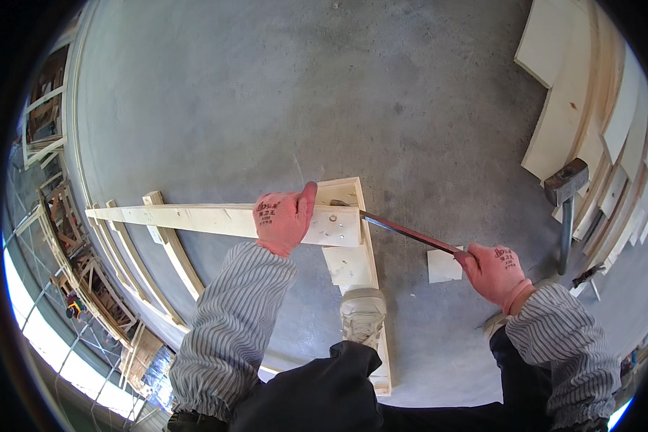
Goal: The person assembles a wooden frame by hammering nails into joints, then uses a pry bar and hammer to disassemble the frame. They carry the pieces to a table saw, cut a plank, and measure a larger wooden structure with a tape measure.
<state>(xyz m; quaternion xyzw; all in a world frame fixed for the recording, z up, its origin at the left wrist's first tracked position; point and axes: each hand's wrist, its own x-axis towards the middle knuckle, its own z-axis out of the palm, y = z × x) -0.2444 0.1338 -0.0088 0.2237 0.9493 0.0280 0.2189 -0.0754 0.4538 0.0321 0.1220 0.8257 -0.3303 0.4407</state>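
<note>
My left hand [277, 222], in a pink work glove, is wrapped around a long pale wooden board [187, 217] near its right end. That end meets a crosswise wooden piece [358, 265], on which my left shoe [362, 315] rests. In my right hand [494, 273], also gloved in pink, is the near end of a dark pry bar [414, 235]. It slants up to the left, and its far end reaches the joint at the board's end. How deep the tip sits there is hidden by the wood.
A hammer [567, 186] with a metal handle leans by stacked wooden boards [561, 122] at the right. A small square wood piece [444, 267] lies on the grey concrete floor [324, 93]. Wooden slats [173, 255] run under the board at left, with racks of timber [72, 216] beyond.
</note>
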